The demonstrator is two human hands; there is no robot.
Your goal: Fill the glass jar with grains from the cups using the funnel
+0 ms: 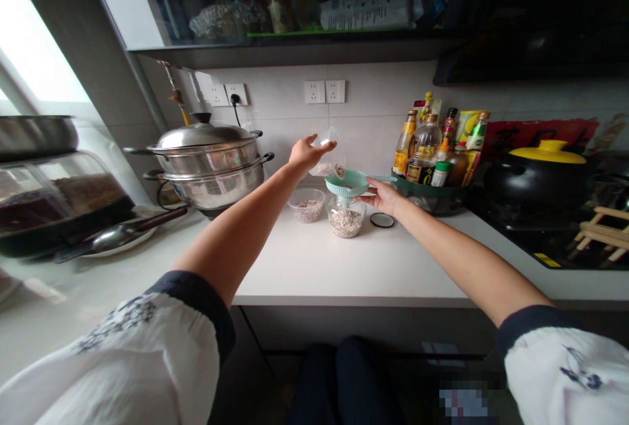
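Note:
My left hand [310,152] grips a clear plastic cup [335,148], tilted to the right with pale brown flakes or grains near its lip. Right below that lip is a mint-green funnel [346,184]. My right hand [382,194] holds the funnel by its right side, over the mouth of a clear jar [346,219]. Similar pale grains fill much of the jar. To the jar's left stands a clear plastic bowl [306,206] with more of the grains. A dark-rimmed round lid [382,220] lies flat on the counter to the right.
A steel steamer pot [211,166] stands at the left, near a ladle [122,234] on a plate. Sauce bottles [426,150] crowd a dark green basket at the right. Beyond, a black pot with a yellow lid [548,152] sits on the stove. Cabinets hang above.

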